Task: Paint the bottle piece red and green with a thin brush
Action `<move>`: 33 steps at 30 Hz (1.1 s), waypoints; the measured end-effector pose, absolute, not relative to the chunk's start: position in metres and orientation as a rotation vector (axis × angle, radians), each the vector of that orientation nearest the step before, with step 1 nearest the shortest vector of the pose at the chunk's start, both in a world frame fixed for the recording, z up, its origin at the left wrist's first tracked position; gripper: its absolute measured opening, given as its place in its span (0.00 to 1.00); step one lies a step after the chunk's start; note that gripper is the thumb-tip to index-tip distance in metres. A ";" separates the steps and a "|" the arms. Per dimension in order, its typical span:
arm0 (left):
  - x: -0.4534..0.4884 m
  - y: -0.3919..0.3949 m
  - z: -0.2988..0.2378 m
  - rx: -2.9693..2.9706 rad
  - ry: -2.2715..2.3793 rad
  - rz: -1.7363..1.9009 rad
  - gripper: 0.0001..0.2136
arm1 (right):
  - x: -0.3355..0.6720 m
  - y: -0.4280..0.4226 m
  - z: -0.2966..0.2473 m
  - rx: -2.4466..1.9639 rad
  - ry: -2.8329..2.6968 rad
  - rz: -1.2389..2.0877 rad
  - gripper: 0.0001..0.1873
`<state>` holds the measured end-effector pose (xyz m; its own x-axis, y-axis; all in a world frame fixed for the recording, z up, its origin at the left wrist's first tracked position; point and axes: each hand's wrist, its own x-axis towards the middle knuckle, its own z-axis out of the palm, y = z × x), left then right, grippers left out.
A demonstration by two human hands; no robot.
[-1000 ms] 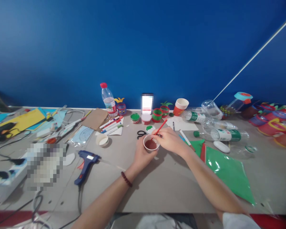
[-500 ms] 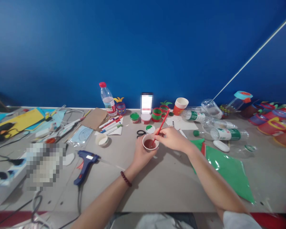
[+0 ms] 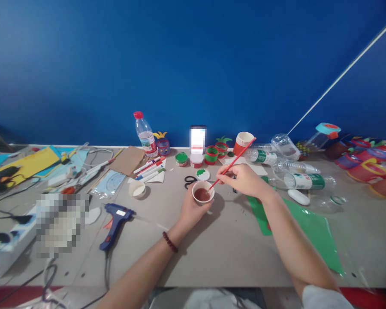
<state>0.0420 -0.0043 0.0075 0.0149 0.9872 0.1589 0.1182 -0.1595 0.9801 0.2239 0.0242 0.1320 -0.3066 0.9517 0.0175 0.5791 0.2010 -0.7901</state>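
My left hand (image 3: 194, 208) is wrapped round a white paper cup (image 3: 202, 183) with reddish-brown liquid in it. In my right hand (image 3: 236, 178) a thin red paintbrush (image 3: 236, 159) is pinched near its middle. The brush slants up to the right, and its lower tip is at the cup's inner right edge, above or just touching the liquid; I cannot tell which. Black-handled scissors (image 3: 189, 181) lie just behind the cup, partly hidden by it. Beside them rests a white lid (image 3: 203, 174) with green paint on it.
Open paint tubs (image 3: 181, 159), stacked paper cups (image 3: 243, 143) and a phone (image 3: 198, 140) stand along the blue wall. Plastic bottles (image 3: 304, 181) and a green sheet (image 3: 309, 231) lie on the right. A blue glue gun (image 3: 116, 223), markers (image 3: 151, 167) and a power strip (image 3: 16, 240) are left.
My right hand has moved right, away from the cup, and the paintbrush now leans further right with its tip drawn up out of the liquid's middle. My left hand and the cup have stayed put.
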 end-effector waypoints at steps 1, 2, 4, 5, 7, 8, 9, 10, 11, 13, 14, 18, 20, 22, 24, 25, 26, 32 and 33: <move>0.042 -0.004 0.009 1.423 1.214 1.259 0.25 | 0.226 0.025 0.132 -1.423 -1.963 0.942 0.09; 0.042 -0.005 0.010 1.427 1.216 1.258 0.25 | 0.229 0.025 0.132 -1.430 -1.956 0.936 0.09; 0.042 -0.005 0.011 1.433 1.222 1.257 0.25 | 0.233 0.026 0.132 -1.455 -1.931 0.926 0.08; 0.042 -0.005 0.011 1.435 1.225 1.257 0.25 | 0.235 0.027 0.131 -1.470 -1.913 0.922 0.08; 0.041 -0.005 0.010 1.442 1.229 1.254 0.25 | 0.239 0.027 0.131 -1.487 -1.880 0.924 0.08; 0.041 -0.005 0.010 1.446 1.229 1.251 0.25 | 0.240 0.028 0.131 -1.480 -1.871 0.928 0.08; 0.041 -0.005 0.010 1.449 1.228 1.250 0.25 | 0.241 0.028 0.132 -1.465 -1.867 0.933 0.08; 0.041 -0.005 0.010 1.451 1.222 1.252 0.25 | 0.241 0.028 0.132 -1.444 -1.868 0.936 0.08; 0.041 -0.005 0.010 1.453 1.212 1.255 0.25 | 0.241 0.028 0.132 -1.421 -1.873 0.937 0.07; 0.041 -0.005 0.010 1.453 1.199 1.261 0.24 | 0.241 0.028 0.133 -1.391 -1.878 0.929 0.07; 0.041 -0.005 0.010 1.450 1.200 1.260 0.24 | 0.242 0.028 0.132 -1.385 -1.875 0.926 0.07; 0.040 -0.005 0.009 1.462 1.217 1.253 0.25 | 0.243 0.032 0.128 -1.389 -1.814 0.935 0.07; 0.040 -0.005 0.009 1.471 1.218 1.256 0.25 | 0.244 0.034 0.126 -1.399 -1.778 0.944 0.08; 0.040 -0.005 0.009 1.470 1.227 1.259 0.25 | 0.245 0.036 0.125 -1.410 -1.763 0.942 0.08; 0.040 -0.005 0.009 1.473 1.229 1.255 0.25 | 0.246 0.037 0.124 -1.422 -1.758 0.934 0.08; 0.040 -0.005 0.009 1.476 1.228 1.252 0.25 | 0.246 0.037 0.124 -1.427 -1.757 0.931 0.08; 0.040 -0.005 0.009 1.479 1.229 1.249 0.25 | 0.246 0.037 0.124 -1.430 -1.755 0.928 0.08; 0.040 -0.004 0.009 1.455 1.229 1.254 0.25 | 0.246 0.035 0.127 -1.446 -1.765 0.905 0.07; 0.040 -0.004 0.009 1.449 1.223 1.258 0.25 | 0.246 0.035 0.128 -1.452 -1.769 0.901 0.07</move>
